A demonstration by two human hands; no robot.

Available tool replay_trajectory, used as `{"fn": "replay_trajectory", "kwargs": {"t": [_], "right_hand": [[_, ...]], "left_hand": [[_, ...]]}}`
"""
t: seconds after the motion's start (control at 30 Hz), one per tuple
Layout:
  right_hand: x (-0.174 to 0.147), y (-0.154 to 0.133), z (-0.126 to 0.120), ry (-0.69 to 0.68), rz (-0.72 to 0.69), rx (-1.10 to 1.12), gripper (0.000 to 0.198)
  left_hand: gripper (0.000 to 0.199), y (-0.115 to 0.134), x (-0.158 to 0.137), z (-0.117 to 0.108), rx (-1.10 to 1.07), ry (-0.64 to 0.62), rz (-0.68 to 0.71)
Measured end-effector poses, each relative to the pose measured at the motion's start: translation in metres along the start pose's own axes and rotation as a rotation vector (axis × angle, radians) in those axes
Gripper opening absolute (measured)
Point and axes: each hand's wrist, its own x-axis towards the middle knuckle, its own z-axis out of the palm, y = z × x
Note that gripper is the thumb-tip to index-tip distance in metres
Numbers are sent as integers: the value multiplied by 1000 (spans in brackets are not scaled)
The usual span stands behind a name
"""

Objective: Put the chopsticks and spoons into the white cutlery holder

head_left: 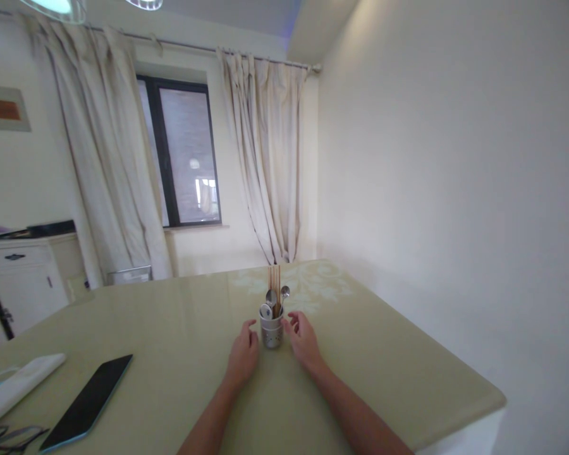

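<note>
A silver metal utensil holder (272, 337) with small holes in its side stands upright on the table. Wooden chopsticks (277, 278) and several spoons (270, 297) stick up out of it, one with a pale round bowl. My left hand (244, 352) rests by the holder's left side, fingers loosely curved and apart from it. On the other side my right hand (302, 335) is close against the rim, thumb and fingers spread; whether it touches the metal I cannot tell. Neither hand holds anything.
The table (180, 328) has a pale green cover and meets a white wall (431, 189) on the right. At the left lie a black tablet or phone (90, 401), a white power strip-like bar (23, 385) and eyeglasses (16, 436). A white cabinet (28, 272) stands beyond.
</note>
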Motion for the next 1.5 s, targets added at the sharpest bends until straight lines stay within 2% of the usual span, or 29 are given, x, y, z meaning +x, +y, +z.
{"fn": "replay_trajectory", "kwargs": {"t": [0.17,0.33,0.47,0.67,0.77,0.83,0.9,0.97,1.13,1.27,1.37,1.5], "right_hand": [[2,3,6,-79,-39,-38,67],[6,7,11,-200,-142,-94,75],[10,13,16,-208,-163,-102,79],[17,16,22,-210,-188,-38,95],[19,14,24,-213,-189,5,90],[20,12,25,-208,-124,17,87],[20,11,26,-184,-56,14,90],[20,9,26,-174,-49,25,92],[16,5,24,-169,-113,59,65],[16,3,21,-73,-82,49,56],[19,6,16,45,-41,44,55],[26,15,3,127,13,26,54]], "left_hand": [[42,2,-1,3,122,-80,14],[41,3,1,7,219,-101,-17],[38,3,3,9,270,-124,-25],[36,0,2,10,322,-134,-15],[35,-2,2,10,340,-130,-7],[35,-2,2,10,343,-126,-1],[36,-2,3,10,344,-125,5],[37,-2,3,9,347,-125,13],[41,0,0,9,370,-138,25],[43,0,0,9,380,-135,1],[41,0,0,10,374,-124,-20],[38,-1,1,11,359,-117,-27]]}}
